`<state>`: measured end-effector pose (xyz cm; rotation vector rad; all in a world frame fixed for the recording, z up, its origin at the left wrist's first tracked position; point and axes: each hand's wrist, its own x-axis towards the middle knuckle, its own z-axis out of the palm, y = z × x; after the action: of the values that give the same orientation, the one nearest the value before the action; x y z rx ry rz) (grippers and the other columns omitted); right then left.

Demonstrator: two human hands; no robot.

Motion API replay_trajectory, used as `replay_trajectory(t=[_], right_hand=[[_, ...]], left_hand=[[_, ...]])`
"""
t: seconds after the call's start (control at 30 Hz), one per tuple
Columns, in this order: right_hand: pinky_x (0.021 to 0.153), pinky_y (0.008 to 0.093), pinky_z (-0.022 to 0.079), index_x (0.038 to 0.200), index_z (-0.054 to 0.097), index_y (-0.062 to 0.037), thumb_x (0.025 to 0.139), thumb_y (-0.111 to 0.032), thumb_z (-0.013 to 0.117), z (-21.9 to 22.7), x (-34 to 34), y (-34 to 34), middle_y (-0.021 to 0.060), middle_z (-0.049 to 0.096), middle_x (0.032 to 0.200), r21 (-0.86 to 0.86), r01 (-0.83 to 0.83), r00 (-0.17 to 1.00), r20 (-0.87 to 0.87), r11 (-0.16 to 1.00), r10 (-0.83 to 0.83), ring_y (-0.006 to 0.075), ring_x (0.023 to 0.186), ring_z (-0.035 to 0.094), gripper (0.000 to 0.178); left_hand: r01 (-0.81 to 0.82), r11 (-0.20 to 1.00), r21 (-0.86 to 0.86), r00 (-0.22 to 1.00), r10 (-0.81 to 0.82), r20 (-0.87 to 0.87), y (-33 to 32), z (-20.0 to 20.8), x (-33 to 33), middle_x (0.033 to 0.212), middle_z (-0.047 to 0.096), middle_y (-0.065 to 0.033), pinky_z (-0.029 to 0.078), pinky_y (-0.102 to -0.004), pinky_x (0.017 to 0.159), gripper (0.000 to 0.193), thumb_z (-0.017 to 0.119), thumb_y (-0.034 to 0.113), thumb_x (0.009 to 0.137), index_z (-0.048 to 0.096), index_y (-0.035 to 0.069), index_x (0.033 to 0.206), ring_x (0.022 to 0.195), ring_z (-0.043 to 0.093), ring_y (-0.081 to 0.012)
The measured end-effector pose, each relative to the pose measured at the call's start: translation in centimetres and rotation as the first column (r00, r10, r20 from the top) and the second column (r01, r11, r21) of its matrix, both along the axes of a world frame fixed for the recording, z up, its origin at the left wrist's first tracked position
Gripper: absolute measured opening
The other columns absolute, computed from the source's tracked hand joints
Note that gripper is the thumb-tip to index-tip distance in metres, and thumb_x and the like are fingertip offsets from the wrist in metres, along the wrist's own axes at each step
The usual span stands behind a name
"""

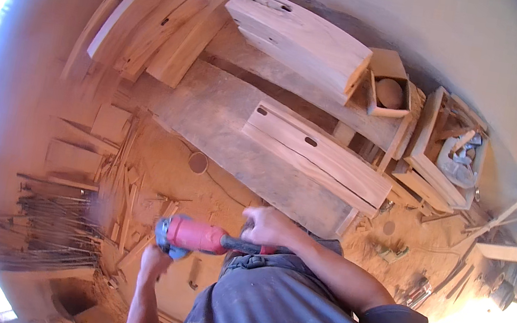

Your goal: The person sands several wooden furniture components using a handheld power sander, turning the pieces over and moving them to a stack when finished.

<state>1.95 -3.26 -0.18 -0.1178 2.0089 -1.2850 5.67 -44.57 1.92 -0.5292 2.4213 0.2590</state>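
A power sander with a red body, a blue-grey head and a dark rear handle lies across in front of my torso. My left hand grips its head end from below. Just above the dark handle is my right hand, one finger pointing left and the others loosely bent, with nothing visible in it. Beyond the right hand, a pale wooden board with two dark slots rests on the grey workbench. The sander's underside is hidden.
A thick slotted plank lies at the back, beside an open box holding a round disc. Several planks lean at the far left. A wooden crate stands right. Metal rods and offcuts litter the dusty floor on the left.
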Motion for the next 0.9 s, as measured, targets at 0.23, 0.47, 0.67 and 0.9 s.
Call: replay_trajectory(t=[0.23, 0.47, 0.67, 0.9], right_hand=[[0.123, 0.0627, 0.008, 0.161, 0.021, -0.0073, 0.068, -0.028, 0.085, -8.2, -4.0, 10.0, 0.0338, 0.018, 0.161, 0.604, 0.467, 0.815, -0.578, 0.646, -0.049, 0.0515, 0.15, 0.017, 0.115], [0.117, 0.0589, 0.022, 0.16, 0.023, -0.0163, 0.058, -0.027, 0.087, -7.1, -7.3, 11.8, 0.0281, 0.029, 0.151, 0.689, 0.308, 0.909, -0.418, 0.656, 0.013, 0.0509, 0.142, 0.028, 0.121], [0.117, 0.0472, 0.032, 0.154, 0.043, -0.0128, 0.057, -0.025, 0.088, -6.5, -7.7, 13.6, 0.0194, 0.048, 0.148, 0.339, 0.208, 0.944, -0.316, 0.918, -0.098, 0.0347, 0.141, 0.043, 0.107], [0.1, 0.0359, 0.051, 0.136, 0.062, 0.0006, 0.08, -0.024, 0.08, -10.2, -9.8, 19.3, 0.0237, 0.068, 0.129, 0.268, 0.367, 0.898, -0.352, 0.891, -0.264, 0.0294, 0.116, 0.069, 0.064]], left_hand=[[-0.568, 0.82, 0.069, 0.814, 0.547, 0.193, 0.5, -1.5, 13.0, 0.062, 0.065, -0.0111, 0.051, -0.0357, 0.045, 0.01, 0.071, 0.006, 0.073, 0.066, -0.002, 0.072, 0.05, 0.064, -0.0207], [-0.639, 0.76, 0.119, 0.759, 0.599, 0.253, 2.2, -3.5, 16.5, 0.063, 0.065, -0.0133, 0.052, -0.0366, 0.046, 0.004, 0.069, -0.002, 0.07, 0.065, -0.004, 0.07, 0.05, 0.064, -0.0225], [-0.667, 0.725, 0.17, 0.743, 0.631, 0.225, 0.5, -5.4, 17.3, 0.062, 0.064, -0.0125, 0.051, -0.0363, 0.044, 0.005, 0.066, -0.003, 0.073, 0.067, -0.004, 0.077, 0.049, 0.062, -0.0222], [-0.464, 0.879, 0.104, 0.879, 0.444, 0.171, 2.3, -3.3, 11.2, 0.061, 0.066, -0.014, 0.055, -0.0374, 0.05, 0.01, 0.059, 0.004, 0.074, 0.066, -0.002, 0.073, 0.05, 0.067, -0.0229]])
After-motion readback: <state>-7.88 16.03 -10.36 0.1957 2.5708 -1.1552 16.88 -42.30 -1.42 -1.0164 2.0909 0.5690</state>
